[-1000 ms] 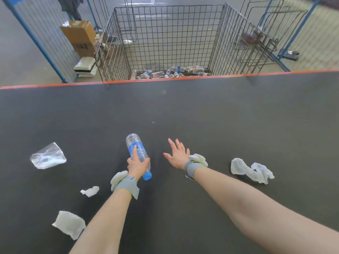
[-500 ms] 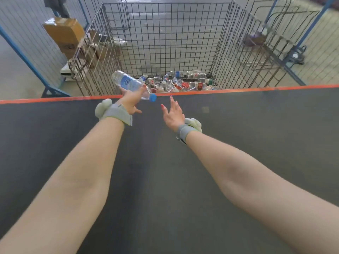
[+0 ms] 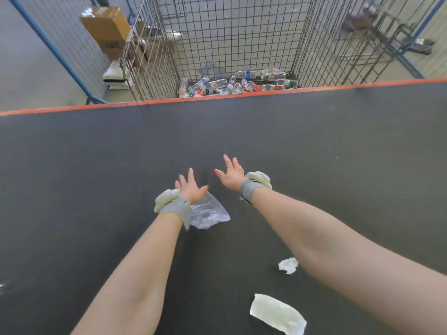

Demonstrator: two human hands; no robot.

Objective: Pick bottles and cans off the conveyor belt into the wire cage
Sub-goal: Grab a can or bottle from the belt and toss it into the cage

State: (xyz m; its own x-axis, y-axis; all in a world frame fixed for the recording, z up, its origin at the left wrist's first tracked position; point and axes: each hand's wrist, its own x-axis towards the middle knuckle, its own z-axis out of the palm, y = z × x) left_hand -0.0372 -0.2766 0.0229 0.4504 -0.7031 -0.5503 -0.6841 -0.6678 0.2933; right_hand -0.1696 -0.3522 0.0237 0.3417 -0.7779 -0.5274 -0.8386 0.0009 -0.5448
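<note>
The wire cage (image 3: 232, 37) stands beyond the orange far edge of the dark conveyor belt (image 3: 338, 146). Several plastic bottles (image 3: 232, 84) lie on its floor. My left hand (image 3: 191, 187) hovers over the middle of the belt with fingers spread and empty, just above a clear plastic bag (image 3: 208, 212). My right hand (image 3: 231, 174) is beside it to the right, fingers also spread, holding nothing. Both wrists wear grey bands. No bottle or can shows on the belt.
A small crumpled white scrap (image 3: 288, 265) and a larger pale sheet (image 3: 278, 314) lie on the belt near me. Cardboard boxes (image 3: 106, 25) sit left of the cage behind blue-framed mesh. More wire frames (image 3: 367, 32) stand at the right.
My left hand let go of the blue-capped bottle at the cage and both hands came back over the belt. The litter has shifted rightward.
</note>
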